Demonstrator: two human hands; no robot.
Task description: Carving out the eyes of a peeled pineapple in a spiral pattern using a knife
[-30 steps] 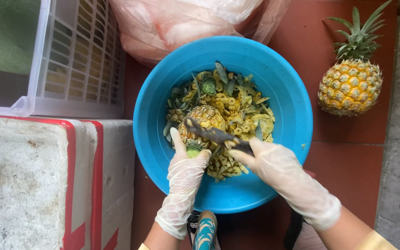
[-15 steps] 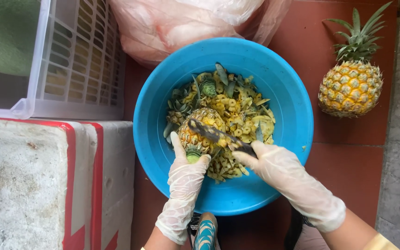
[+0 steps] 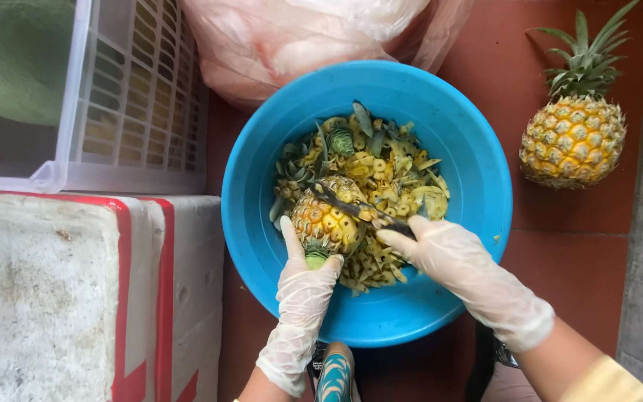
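White foam box (image 3: 39, 298) with red stripes at lower left, blue basin (image 3: 478, 186) of pineapple peelings (image 3: 388, 167) at centre, whole pineapple (image 3: 573, 138) at upper right, gloved left hand (image 3: 303, 286) gripping half-peeled pineapple (image 3: 324, 219) over basin, gloved right hand (image 3: 448, 253) closed around knife (image 3: 355, 208) lying across fruit

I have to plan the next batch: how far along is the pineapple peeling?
Done: a heap of peelings fills the blue basin. In hand: left hand holds a half-peeled pineapple; right hand works a knife. Left: one whole pineapple on the floor.
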